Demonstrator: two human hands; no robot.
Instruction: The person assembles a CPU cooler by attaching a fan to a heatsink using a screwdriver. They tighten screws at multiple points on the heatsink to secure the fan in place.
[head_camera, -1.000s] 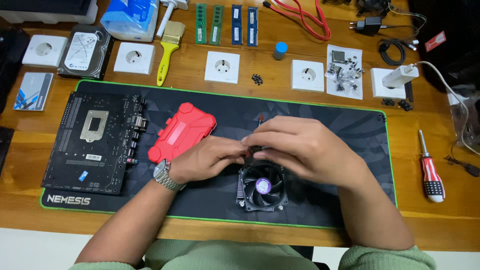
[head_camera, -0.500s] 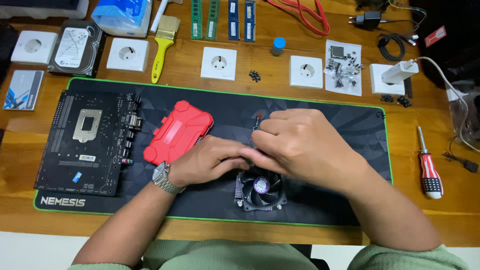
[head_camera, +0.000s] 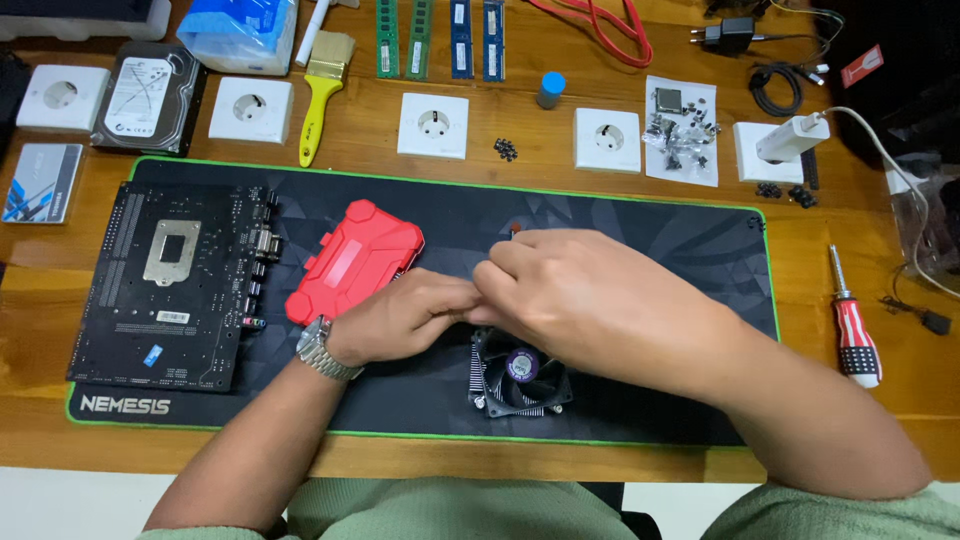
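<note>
A wooden desk (head_camera: 600, 215) fills the frame, with a dark mat (head_camera: 650, 240) edged in green laid across its middle. At the centre of the frame both hands meet just above a cooler fan (head_camera: 520, 375) that sits on the mat, lower centre. The left hand (head_camera: 400, 315), a metal watch (head_camera: 320, 350) on its wrist, has its fingers drawn together and touching the fingertips of the right hand (head_camera: 590, 295). The right hand is curled, palm down, over the fan's upper edge; its fingers are pinched narrow, but what they grip, if anything, is hidden, so I cannot tell.

Just left of the left hand lies a red case (head_camera: 355, 260), tilted on the mat. Further left, on the mat's left end, lies a black circuit board (head_camera: 180, 285). Along the top of the frame, on bare wood, sit several white wall sockets (head_camera: 432, 125), a yellow brush (head_camera: 322, 95), memory sticks (head_camera: 440, 38), a hard drive (head_camera: 148, 98) at upper left and a blue packet (head_camera: 240, 30). A small heap of black screws (head_camera: 506, 149) lies above the mat. At the right edge lies a red and white screwdriver (head_camera: 852, 325), well apart from the hands.
</note>
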